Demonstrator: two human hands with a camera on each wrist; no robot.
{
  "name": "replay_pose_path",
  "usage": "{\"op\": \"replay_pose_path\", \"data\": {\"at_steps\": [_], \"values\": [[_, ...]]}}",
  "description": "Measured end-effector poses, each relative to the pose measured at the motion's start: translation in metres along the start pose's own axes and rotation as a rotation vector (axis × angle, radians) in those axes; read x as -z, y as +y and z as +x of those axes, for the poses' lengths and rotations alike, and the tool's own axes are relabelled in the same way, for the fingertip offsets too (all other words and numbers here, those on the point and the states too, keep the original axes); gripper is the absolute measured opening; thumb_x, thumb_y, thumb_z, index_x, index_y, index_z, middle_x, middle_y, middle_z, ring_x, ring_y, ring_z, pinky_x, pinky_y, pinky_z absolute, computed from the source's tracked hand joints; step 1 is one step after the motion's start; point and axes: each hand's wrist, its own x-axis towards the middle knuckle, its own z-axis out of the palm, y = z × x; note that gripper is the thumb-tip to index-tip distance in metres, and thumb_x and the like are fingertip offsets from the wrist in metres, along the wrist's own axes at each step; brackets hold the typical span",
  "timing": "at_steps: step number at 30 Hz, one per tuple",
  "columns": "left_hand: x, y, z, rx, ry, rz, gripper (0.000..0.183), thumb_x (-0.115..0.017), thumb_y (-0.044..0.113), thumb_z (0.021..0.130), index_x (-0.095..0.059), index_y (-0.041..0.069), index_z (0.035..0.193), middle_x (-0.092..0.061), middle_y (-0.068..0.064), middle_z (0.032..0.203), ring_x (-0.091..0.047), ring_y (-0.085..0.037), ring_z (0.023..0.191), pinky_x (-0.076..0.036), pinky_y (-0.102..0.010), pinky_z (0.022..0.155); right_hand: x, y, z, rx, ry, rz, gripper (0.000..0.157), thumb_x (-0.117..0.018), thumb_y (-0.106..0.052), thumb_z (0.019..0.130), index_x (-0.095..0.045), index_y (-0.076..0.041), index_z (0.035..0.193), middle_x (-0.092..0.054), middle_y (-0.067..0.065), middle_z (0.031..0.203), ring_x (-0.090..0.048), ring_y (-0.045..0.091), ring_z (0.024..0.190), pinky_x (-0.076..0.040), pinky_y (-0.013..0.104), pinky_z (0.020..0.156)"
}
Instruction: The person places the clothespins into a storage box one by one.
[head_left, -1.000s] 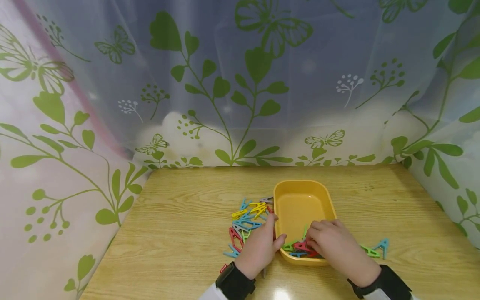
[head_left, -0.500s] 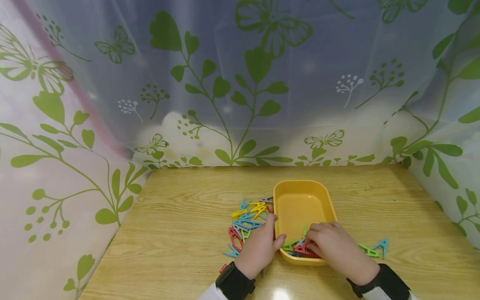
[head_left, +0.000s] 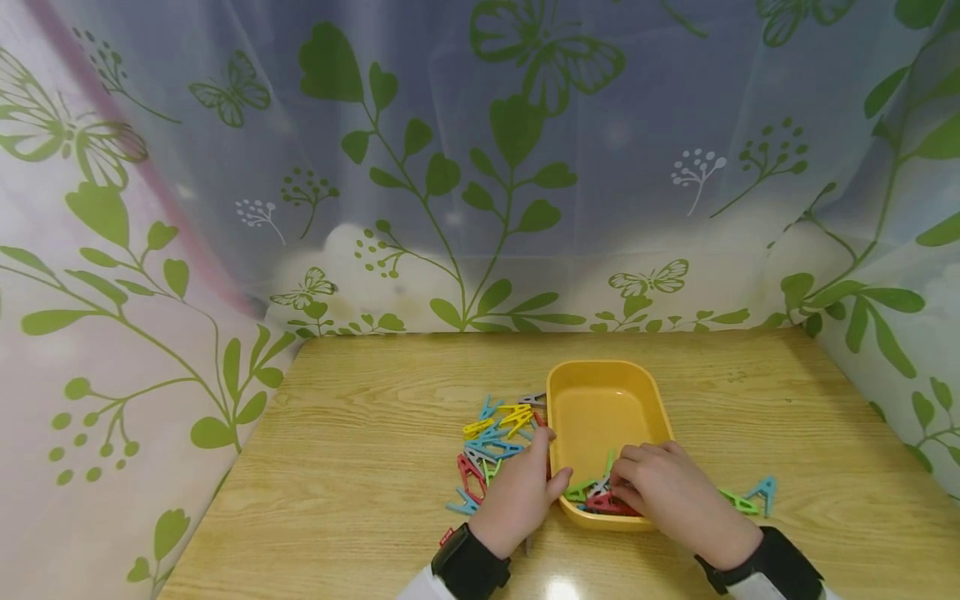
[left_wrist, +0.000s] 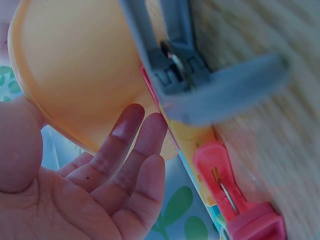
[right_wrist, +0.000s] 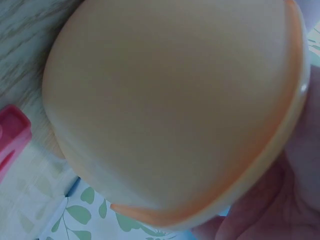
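My left hand (head_left: 517,487) lies along the left side of a yellow plastic tray (head_left: 609,523), its thumb over the rim. In the left wrist view, relaxed fingers (left_wrist: 150,135) rest near the tray's outer wall. My right hand (head_left: 667,479) reaches over the right rim, fingers bent down among clothespins at the near end. A red clothespin (head_left: 600,501) and a green clothespin (head_left: 579,492) lie by its fingertips; I cannot tell whether it pinches one. In the right wrist view, the tray wall (right_wrist: 165,100) hides these fingertips.
Left of the tray lies a heap of blue, yellow, grey and red clothespins (head_left: 495,450). To the right are a green clothespin (head_left: 741,502) and a blue clothespin (head_left: 765,493). A leaf-patterned curtain (head_left: 450,208) surrounds the wooden table (head_left: 360,500).
My right fingers have shifted slightly among the clothespins, and the red clothespin and those around it have moved a little. The left hand and the tray stay where they were.
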Motion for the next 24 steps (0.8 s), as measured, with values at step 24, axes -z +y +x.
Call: {"op": "replay_pose_path", "data": {"at_steps": [24], "values": [[0.000,-0.001,0.000,0.002,-0.003,-0.005,0.047,-0.065,0.028,0.103,-0.045,0.007,0.140,-0.041,0.007,0.059,-0.039,-0.005,0.047,-0.026,-0.022,0.046,0.031,0.067,-0.018,-0.189,0.075,-0.030,0.010,-0.084,-0.016,0.086,-0.075,-0.013,0.086,-0.066,-0.005,0.080,-0.062,0.010,0.068,-0.054,0.036,0.062]]}}
